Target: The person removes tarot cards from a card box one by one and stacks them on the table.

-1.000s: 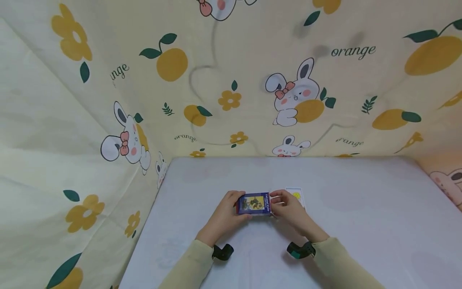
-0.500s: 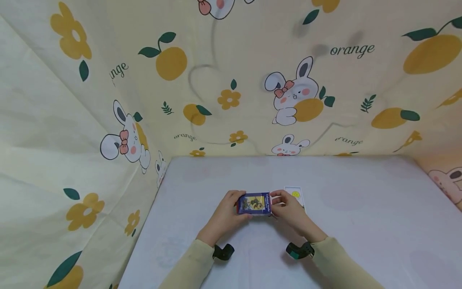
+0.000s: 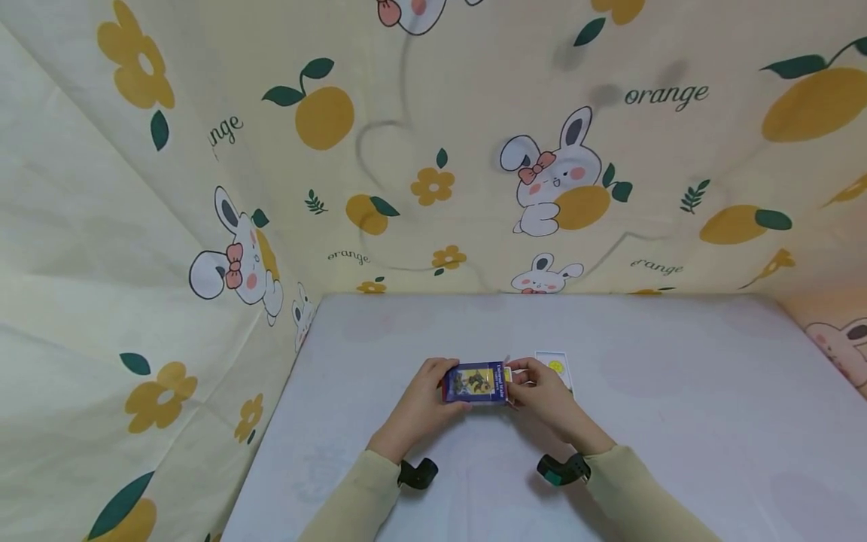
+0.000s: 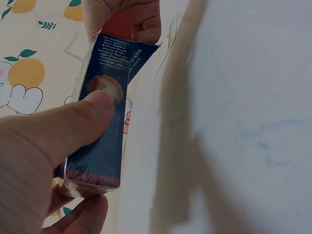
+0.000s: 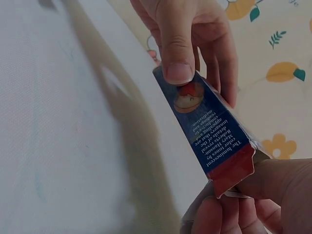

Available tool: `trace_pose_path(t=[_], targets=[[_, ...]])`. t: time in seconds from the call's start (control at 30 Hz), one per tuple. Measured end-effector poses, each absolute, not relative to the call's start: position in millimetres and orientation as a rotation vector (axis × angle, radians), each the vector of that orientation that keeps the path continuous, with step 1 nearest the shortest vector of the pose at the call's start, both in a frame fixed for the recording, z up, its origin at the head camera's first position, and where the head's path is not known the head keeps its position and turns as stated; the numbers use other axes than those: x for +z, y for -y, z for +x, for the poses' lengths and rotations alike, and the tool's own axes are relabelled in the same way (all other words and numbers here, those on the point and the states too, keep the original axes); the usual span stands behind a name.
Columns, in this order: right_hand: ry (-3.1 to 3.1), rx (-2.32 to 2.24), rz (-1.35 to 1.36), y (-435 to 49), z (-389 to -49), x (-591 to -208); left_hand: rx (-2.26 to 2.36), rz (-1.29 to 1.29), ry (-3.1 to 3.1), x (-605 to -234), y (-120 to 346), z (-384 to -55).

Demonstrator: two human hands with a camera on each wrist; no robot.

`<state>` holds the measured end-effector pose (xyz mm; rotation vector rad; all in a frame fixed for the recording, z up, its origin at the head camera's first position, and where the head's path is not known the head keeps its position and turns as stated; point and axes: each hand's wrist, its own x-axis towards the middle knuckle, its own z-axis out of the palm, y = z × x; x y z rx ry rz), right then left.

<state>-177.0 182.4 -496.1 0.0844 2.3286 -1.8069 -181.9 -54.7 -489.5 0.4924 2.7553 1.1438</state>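
Observation:
A small blue card box (image 3: 474, 382) with a yellow picture on its front is held level above the table. My left hand (image 3: 432, 388) grips its left end, thumb on the narrow printed side. Its right end stands open, with a red flap (image 5: 234, 171) folded out and a dark blue flap (image 4: 142, 61) jutting sideways. Fingers of my right hand (image 3: 542, 388) are curled at this opening, the thumb reaching into it. A narrow yellow edge of the cards (image 3: 508, 374) shows between box and right fingers; most of the cards are hidden inside.
Behind my right hand, a flat white-bordered card (image 3: 555, 365) with a yellow round mark lies on the white table (image 3: 379, 324). A patterned cloth (image 3: 474, 150) hangs along the back and left. Each wrist wears a black camera strap.
A yellow card edge has come into view at the box's right end, and a flap tip now stands up there. Both hands keep nearly the same place.

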Motion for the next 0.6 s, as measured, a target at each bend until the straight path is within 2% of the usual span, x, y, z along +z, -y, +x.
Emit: trace_pose_path(t=[0.6], targets=[[-2.294,-1.857,0.095,-191.0,-179.9,-487.8,1.163,0.466,-2.751,-489.5,59.6,-185.4]])
